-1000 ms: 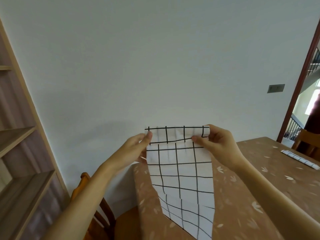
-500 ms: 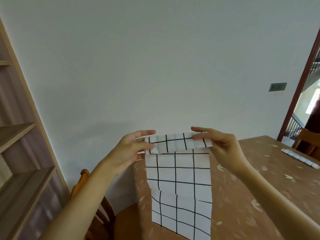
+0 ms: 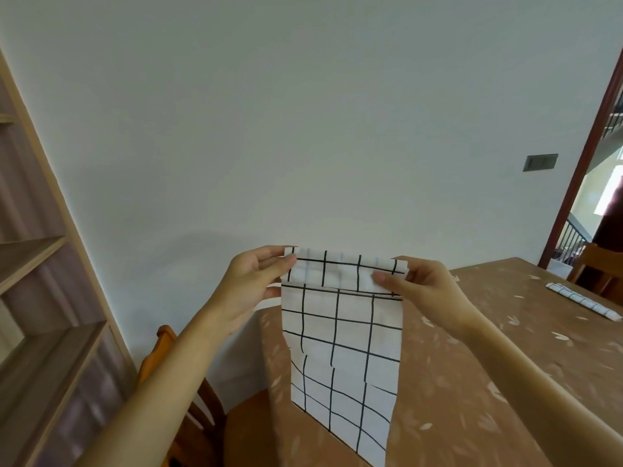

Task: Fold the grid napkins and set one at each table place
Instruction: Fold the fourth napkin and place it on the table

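- Your left hand (image 3: pixel 251 286) has its fingers (image 3: pixel 269 261) pinched on the upper left corner of the grid napkin (image 3: pixel 342 348), thumb toward you.
- Your right hand (image 3: pixel 426 286) has its fingers (image 3: pixel 387 279) pinched on the upper right corner, matching the left.
- Between them, the napkin's top edge is turned over into a narrow folded band, held up in the air in front of the wall.
- The rest of the napkin hangs down from that band, its lower part draping over the near-left edge of the desk (image 3: pixel 488 382).
- A second folded napkin (image 3: pixel 585 301) lies on the desk's far right side, well apart from your hands.
- A wooden chair (image 3: pixel 175 382) stands just left of the desk, with a shelf (image 3: pixel 40 298) beyond it.
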### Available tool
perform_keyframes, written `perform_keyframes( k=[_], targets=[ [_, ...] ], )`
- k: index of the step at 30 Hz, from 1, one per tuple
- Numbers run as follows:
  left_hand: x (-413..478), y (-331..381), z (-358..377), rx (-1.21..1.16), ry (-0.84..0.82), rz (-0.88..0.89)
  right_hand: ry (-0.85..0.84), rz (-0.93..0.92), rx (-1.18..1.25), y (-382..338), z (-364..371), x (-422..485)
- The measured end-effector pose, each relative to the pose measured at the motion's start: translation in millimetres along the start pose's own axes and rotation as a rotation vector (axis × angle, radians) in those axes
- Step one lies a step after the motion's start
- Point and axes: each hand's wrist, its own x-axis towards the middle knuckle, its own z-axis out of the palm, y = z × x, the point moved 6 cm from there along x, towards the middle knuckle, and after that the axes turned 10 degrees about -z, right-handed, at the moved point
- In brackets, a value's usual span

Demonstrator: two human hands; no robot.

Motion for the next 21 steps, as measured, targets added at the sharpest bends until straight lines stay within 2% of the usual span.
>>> perform_keyframes(
  k=[6, 8, 11, 14, 16, 18, 21],
  targets=[
    [-2, -5, 5, 0.160, -0.050, -0.002, 0.140, -0.043, -0.007, -1, -8, 1],
    [-3, -5, 5, 0.166, -0.029, 0.022, 0.104, -0.019, 0.005, 0, -9, 0],
    [-4, -1, 3, 0.144, 0.029, 0.045, -0.048, 0.017, 0.017, -3, -1, -3],
    [-5, 2, 3, 0.160, 0.038, 0.064, -0.014, -0.024, -0.011, -2, -2, -4],
    [-6, -2, 7, 0.212, 0.010, 0.002, 0.058, -0.075, -0.047, -2, -5, -3],
    [-5, -13, 10, 0.251, -0.048, -0.145, 0.108, -0.162, -0.065, 0, -10, -1],
    [-5, -26, 13, 0.176, -0.140, -0.298, 0.119, -0.252, -0.100, -2, -12, -2]
  ],
)
